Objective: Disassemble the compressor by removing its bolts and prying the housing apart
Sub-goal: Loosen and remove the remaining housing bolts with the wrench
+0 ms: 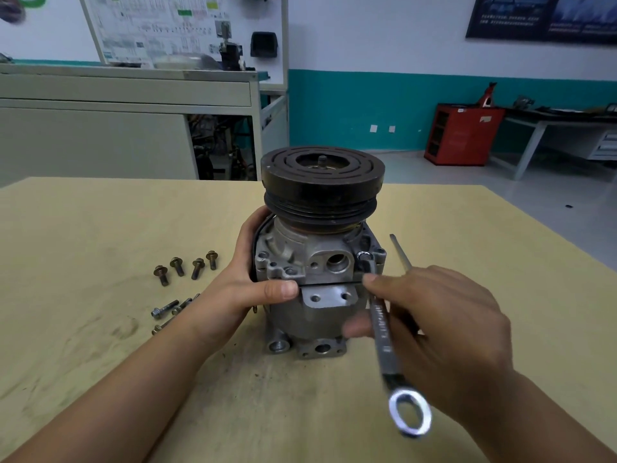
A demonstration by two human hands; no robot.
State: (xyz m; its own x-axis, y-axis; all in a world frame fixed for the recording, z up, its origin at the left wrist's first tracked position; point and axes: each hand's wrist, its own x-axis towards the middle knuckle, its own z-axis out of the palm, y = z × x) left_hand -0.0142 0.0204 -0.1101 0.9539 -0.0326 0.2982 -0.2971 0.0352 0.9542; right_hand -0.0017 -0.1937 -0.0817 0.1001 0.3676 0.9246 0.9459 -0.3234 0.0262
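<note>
Compressor (320,262) upright on worktop (100,228): black pulley (322,182) on top, grey cast housing (300,315) beneath, dark seam across the front. Wrench (384,332) far end set at upper flange, right side. Four short bolts (184,267) in a row left; longer bolts (166,310) lying nearer.

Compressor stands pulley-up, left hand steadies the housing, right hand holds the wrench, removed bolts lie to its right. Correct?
No: the head view shows the removed bolts lying on the table to the left of the compressor, by the left hand. The rest holds: pulley up, left hand on the housing, right hand holding the wrench.
</note>
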